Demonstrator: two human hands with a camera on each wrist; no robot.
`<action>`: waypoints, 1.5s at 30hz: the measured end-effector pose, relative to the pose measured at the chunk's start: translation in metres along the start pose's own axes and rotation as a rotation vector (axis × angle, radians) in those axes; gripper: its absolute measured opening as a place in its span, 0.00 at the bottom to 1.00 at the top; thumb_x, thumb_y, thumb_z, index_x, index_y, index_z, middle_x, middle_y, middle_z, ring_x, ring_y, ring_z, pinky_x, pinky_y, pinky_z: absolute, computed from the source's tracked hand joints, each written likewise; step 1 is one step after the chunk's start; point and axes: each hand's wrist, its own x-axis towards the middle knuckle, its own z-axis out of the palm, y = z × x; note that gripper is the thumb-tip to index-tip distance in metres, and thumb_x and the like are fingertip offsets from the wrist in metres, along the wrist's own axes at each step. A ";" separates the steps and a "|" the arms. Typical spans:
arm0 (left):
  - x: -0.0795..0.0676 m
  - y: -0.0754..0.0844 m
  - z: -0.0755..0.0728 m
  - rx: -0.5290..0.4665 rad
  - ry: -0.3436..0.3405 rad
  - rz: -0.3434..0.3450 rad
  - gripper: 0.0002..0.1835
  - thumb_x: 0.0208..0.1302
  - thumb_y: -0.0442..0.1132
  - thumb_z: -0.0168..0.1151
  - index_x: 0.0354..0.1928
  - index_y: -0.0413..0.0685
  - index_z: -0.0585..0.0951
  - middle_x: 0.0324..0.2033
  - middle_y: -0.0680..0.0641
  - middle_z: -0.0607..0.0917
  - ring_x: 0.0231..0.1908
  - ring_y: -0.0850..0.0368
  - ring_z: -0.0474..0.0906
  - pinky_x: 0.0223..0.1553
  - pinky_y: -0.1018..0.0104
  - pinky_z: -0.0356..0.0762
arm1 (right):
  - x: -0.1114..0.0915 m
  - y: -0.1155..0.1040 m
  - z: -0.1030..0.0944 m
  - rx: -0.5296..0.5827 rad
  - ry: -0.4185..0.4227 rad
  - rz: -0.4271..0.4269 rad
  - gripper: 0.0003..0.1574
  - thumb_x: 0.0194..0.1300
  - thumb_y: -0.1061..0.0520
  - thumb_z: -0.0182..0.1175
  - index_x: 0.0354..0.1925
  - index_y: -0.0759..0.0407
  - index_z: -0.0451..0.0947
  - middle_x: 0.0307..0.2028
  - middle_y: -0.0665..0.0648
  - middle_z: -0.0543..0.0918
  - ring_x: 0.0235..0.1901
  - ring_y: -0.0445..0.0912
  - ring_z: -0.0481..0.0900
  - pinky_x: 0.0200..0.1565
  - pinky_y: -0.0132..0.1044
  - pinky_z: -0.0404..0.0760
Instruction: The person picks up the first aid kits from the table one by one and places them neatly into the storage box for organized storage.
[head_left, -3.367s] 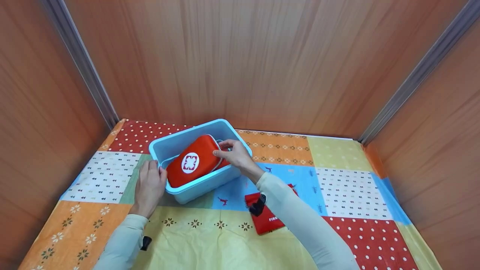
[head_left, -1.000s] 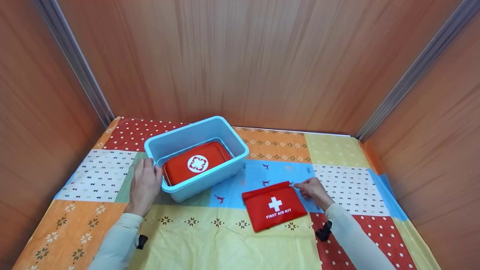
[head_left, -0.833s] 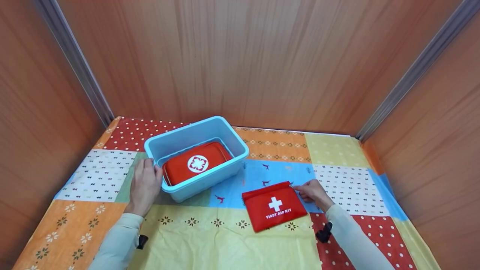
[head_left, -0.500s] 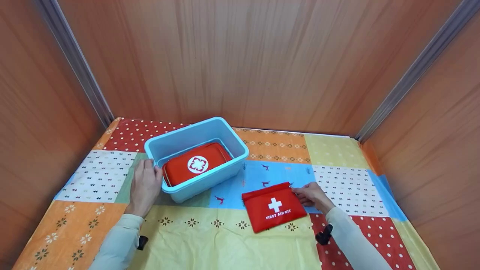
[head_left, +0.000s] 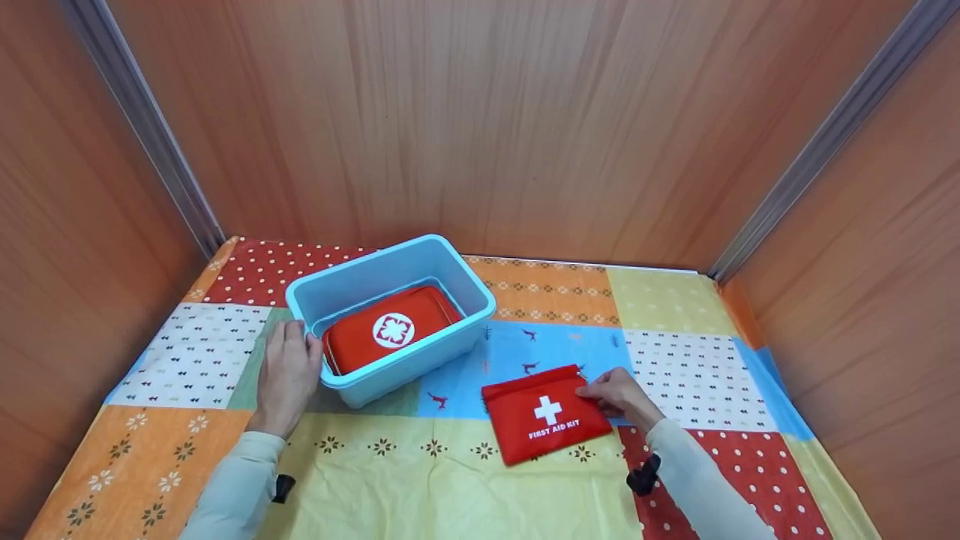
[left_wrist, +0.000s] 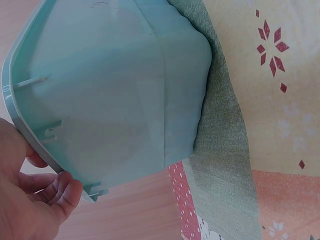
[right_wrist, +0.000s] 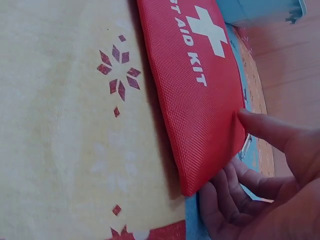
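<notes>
My left hand (head_left: 286, 375) grips the rim of a light blue plastic bin (head_left: 390, 379) at its near left end. In the left wrist view, fingers (left_wrist: 70, 197) curl over that rim. Inside the bin lies a red zip case (head_left: 352, 341) with a round white emblem. My right hand (head_left: 619, 394) pinches the right edge of a flat red first aid pouch (head_left: 517, 427), which bears a white cross and lettering. In the right wrist view, the thumb (right_wrist: 265, 127) presses on the pouch's top while the other fingers reach under its edge.
A patchwork-patterned cloth (head_left: 442, 495) covers the table. Wood-grain panels (head_left: 480, 127) enclose it at the back and both sides, with metal posts (head_left: 146, 135) at the corners.
My right hand has left the red case, which now lies lower in the bin, and moved to the pouch. There it shifted from the zipper corner to the right edge. The left hand stays.
</notes>
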 end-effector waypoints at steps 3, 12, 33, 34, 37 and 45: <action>0.000 0.000 0.000 -0.011 -0.008 -0.011 0.21 0.68 0.40 0.58 0.58 0.36 0.72 0.46 0.37 0.77 0.44 0.44 0.74 0.42 0.50 0.83 | -0.001 0.000 0.004 -0.022 0.028 0.003 0.20 0.57 0.53 0.71 0.39 0.62 0.74 0.36 0.58 0.86 0.32 0.48 0.84 0.35 0.37 0.84; -0.001 -0.001 0.000 -0.039 -0.005 0.003 0.21 0.67 0.39 0.59 0.57 0.34 0.72 0.46 0.36 0.76 0.45 0.43 0.74 0.42 0.49 0.83 | 0.001 0.002 0.008 0.014 -0.001 0.013 0.15 0.60 0.57 0.67 0.40 0.63 0.75 0.33 0.58 0.86 0.30 0.46 0.85 0.33 0.36 0.84; 0.000 -0.001 -0.001 -0.038 0.001 0.026 0.19 0.68 0.38 0.58 0.56 0.33 0.72 0.45 0.35 0.76 0.44 0.42 0.74 0.42 0.48 0.83 | 0.007 0.006 -0.005 0.138 -0.113 0.002 0.13 0.60 0.57 0.67 0.42 0.63 0.81 0.32 0.58 0.88 0.28 0.48 0.86 0.36 0.40 0.86; 0.000 -0.001 -0.001 -0.037 0.002 0.026 0.19 0.68 0.38 0.58 0.56 0.33 0.72 0.45 0.35 0.76 0.44 0.42 0.74 0.42 0.48 0.83 | 0.007 0.006 -0.006 0.152 -0.120 0.002 0.14 0.60 0.57 0.67 0.43 0.63 0.80 0.33 0.58 0.88 0.29 0.48 0.87 0.36 0.41 0.86; 0.000 0.000 0.000 -0.041 0.003 0.025 0.19 0.68 0.37 0.57 0.56 0.33 0.72 0.45 0.35 0.76 0.44 0.42 0.74 0.42 0.48 0.82 | 0.007 0.007 -0.007 0.205 -0.137 -0.013 0.16 0.60 0.57 0.68 0.45 0.64 0.79 0.34 0.59 0.88 0.29 0.49 0.87 0.37 0.42 0.86; 0.000 0.000 0.000 -0.072 -0.019 0.007 0.21 0.67 0.37 0.59 0.58 0.32 0.71 0.47 0.35 0.75 0.46 0.42 0.73 0.45 0.45 0.82 | 0.008 0.011 -0.011 0.345 -0.194 -0.093 0.13 0.62 0.58 0.66 0.44 0.64 0.80 0.38 0.58 0.88 0.33 0.49 0.87 0.38 0.42 0.86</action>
